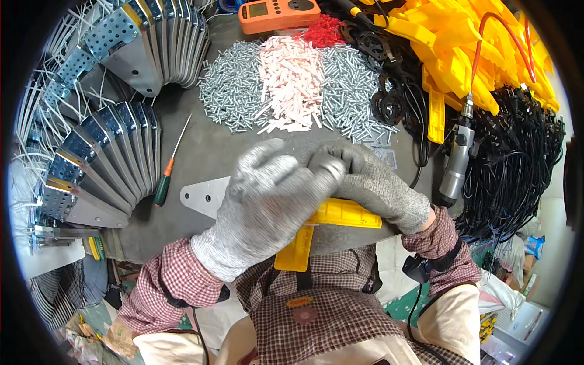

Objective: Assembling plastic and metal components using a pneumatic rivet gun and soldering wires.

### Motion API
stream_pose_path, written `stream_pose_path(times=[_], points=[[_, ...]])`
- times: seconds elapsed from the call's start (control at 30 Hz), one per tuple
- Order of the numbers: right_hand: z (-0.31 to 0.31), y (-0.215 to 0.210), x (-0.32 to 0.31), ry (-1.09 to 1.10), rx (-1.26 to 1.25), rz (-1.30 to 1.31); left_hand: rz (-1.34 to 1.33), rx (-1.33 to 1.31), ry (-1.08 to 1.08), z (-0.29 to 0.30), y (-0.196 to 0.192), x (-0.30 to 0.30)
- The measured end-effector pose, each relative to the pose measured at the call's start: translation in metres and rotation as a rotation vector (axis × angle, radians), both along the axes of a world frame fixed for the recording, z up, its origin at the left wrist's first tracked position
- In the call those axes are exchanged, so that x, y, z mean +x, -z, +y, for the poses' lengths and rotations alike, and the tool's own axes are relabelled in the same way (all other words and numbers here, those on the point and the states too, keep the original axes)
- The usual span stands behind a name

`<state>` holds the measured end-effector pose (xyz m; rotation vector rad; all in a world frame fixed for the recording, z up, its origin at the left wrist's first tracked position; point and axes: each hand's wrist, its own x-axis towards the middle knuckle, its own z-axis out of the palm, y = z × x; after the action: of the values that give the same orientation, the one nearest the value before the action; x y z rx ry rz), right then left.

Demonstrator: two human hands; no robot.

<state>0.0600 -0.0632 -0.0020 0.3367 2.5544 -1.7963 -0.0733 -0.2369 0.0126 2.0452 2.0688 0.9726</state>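
My left hand (274, 204), in a light grey knit glove, is blurred by motion, so its finger pose is unclear. It overlaps the fingertips of my right hand (368, 179) near the table's front edge. The right hand wears a darker grey glove with its fingers curled closed; whatever they grip is hidden. Just below both hands lies a yellow plastic part (350, 213), with one arm (295, 249) reaching past the table edge toward my lap. A flat grey metal plate with holes (204, 197) juts out from behind my left hand.
Silver screws (231, 85) and pale pink plugs (292, 79) are heaped ahead. A screwdriver (164, 182) lies left, beside stacked metal brackets (115, 152). At right are an air driver (456, 161), yellow parts (450, 42) and black cables (511, 158). An orange meter (280, 13) lies at the back.
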Motion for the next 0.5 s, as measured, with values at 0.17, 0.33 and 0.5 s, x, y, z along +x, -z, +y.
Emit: stream_pose_path(times=[0.17, 0.33, 0.5], points=[[-0.01, -0.015, 0.015, -0.084, 0.636, 0.18, -0.671, -0.143, -0.087, 0.001, 0.005, -0.01], [-0.008, -0.012, 0.018, -0.149, 0.827, 0.194, -0.585, -0.114, -0.02, 0.0, 0.008, -0.009], [-0.011, -0.013, 0.016, -0.124, 0.722, 0.224, -0.669, -0.067, -0.076, -0.001, 0.012, -0.007]])
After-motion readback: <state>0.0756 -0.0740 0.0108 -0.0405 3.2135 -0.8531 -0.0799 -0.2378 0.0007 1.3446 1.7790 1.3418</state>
